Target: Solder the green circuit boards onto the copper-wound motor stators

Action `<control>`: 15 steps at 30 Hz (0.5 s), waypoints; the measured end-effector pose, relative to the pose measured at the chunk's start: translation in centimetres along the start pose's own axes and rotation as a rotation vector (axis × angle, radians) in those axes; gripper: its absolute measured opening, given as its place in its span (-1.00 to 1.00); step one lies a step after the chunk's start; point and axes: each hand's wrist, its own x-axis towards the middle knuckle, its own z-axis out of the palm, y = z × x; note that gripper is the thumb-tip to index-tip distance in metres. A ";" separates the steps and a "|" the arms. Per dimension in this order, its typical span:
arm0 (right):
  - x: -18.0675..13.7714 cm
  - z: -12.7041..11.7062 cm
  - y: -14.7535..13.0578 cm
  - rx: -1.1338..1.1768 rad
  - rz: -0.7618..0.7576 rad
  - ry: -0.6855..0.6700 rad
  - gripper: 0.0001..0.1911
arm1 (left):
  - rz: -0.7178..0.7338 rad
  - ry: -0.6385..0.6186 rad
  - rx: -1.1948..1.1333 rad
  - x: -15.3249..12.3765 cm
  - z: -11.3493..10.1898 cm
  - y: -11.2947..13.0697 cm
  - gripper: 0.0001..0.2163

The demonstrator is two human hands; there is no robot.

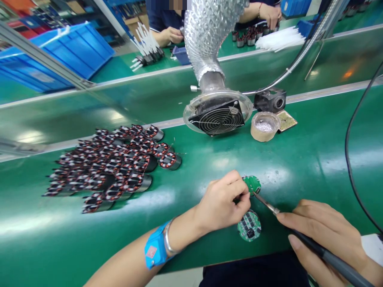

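Observation:
A round green circuit board lies in front of me, partly covered by my left fingers. My left hand is closed in a pinch against the board's left edge; whatever sits between the fingertips is hidden. In my right hand is a soldering iron, its tip at the board's lower edge. Just below, a second round circuit board shows dark chips and a black component. A blue wrist strap and a metal bangle circle my left wrist.
Many motor stators stand in rows at the left. A fume extractor hangs ahead. Beside it are a solder pot, a yellow sponge and an iron holder. Beyond the divider, another person's hands work. A black cable runs at right.

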 end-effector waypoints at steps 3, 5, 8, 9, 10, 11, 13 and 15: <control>0.0 -0.1 0.0 0.017 -0.001 0.002 -0.68 | 0.002 -0.004 0.006 0.0 -0.1 0.1 -0.91; 0.0 -0.1 -0.1 0.017 0.003 0.002 -0.69 | -0.003 -0.009 0.007 0.1 -0.1 0.1 -0.91; -0.1 0.0 -0.2 -0.001 0.014 -0.002 -0.70 | -0.010 -0.014 -0.001 0.1 -0.2 0.2 -0.91; -0.1 0.0 -0.2 -0.003 0.016 0.002 -0.71 | -0.012 -0.016 -0.005 0.1 -0.2 0.2 -0.91; -0.2 0.1 -0.2 -0.002 0.018 0.008 -0.71 | -0.013 -0.017 -0.010 0.1 -0.2 0.1 -0.91; -0.3 0.1 -0.2 0.000 0.021 0.018 -0.70 | -0.014 -0.021 -0.014 0.1 -0.2 0.1 -0.91; -0.5 0.2 -0.2 0.007 0.031 0.038 -0.70 | -0.014 -0.027 -0.019 0.1 -0.2 0.1 -0.91; -0.5 0.3 -0.1 0.008 0.038 0.029 -0.70 | -0.011 -0.027 -0.023 0.1 -0.2 0.0 -0.91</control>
